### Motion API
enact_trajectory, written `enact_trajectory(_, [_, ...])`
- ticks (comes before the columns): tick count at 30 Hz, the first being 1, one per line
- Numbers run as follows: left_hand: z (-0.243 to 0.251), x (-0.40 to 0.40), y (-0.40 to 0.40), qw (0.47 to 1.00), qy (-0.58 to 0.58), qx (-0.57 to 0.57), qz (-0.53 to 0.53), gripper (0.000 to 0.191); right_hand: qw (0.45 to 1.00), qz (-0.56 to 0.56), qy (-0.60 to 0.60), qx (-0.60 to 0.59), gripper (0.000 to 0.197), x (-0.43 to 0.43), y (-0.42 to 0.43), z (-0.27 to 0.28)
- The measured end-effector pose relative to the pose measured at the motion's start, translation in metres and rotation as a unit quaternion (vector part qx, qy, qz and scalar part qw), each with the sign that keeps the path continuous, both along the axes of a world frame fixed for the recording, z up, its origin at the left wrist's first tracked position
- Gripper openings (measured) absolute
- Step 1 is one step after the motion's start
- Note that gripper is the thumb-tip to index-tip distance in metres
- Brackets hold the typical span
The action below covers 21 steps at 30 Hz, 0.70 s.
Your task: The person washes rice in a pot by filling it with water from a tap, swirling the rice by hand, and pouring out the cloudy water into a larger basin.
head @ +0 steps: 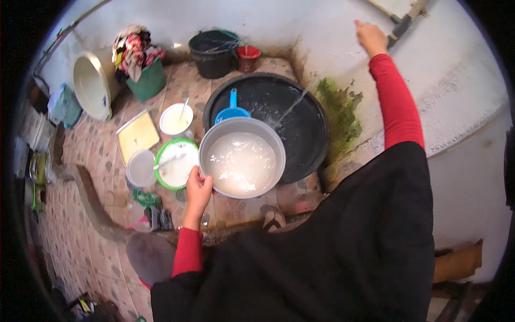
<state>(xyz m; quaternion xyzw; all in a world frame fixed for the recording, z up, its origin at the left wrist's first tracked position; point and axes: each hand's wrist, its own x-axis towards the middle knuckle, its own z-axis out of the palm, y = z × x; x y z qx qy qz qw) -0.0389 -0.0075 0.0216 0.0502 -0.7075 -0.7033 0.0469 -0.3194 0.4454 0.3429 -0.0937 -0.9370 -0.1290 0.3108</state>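
Observation:
My left hand [199, 187] grips the rim of a round grey metal pot [243, 193] that holds cloudy, whitish water. The pot overlaps the near left part of a wide black basin [307, 149], into which a stream of water [295, 102] falls from the right. A blue plastic dipper [233, 105] lies in the basin, partly hidden behind the pot. Up at the wall, my right hand [372, 38] is beside a dark pipe fitting [399, 30]; whether it touches the fitting, and how its fingers are closed, is unclear.
Left of the pot are a green-rimmed bowl [161, 179], a white tub [168, 128], a yellowish tray [139, 137] and a clear container [140, 171]. Behind stand a green bucket of cloths [149, 84], a black bucket [213, 64] and a red pail [248, 60]. A raised ledge [90, 201] curves at left.

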Motion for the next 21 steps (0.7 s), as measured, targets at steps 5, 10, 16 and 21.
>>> enact_trajectory(5, [-0.001,-0.001,0.003,0.999,0.019,0.031,-0.016,0.012,0.992,0.110,0.055,0.019,0.040,-0.028,0.102,0.005])
enact_trajectory(10, [-0.002,0.003,-0.002,0.999,0.026,0.025,-0.020,0.012,0.963,0.183,-0.002,-0.197,0.043,-0.013,0.127,0.010])
enact_trajectory(16, [0.004,0.005,0.001,0.999,0.013,0.032,-0.006,0.009,0.922,0.252,0.281,0.082,0.031,0.026,-0.016,-0.039])
enact_trajectory(21, [0.009,0.009,-0.005,0.999,-0.001,0.039,-0.018,0.011,0.634,0.238,-0.415,-0.608,0.067,0.133,-0.201,-0.167])
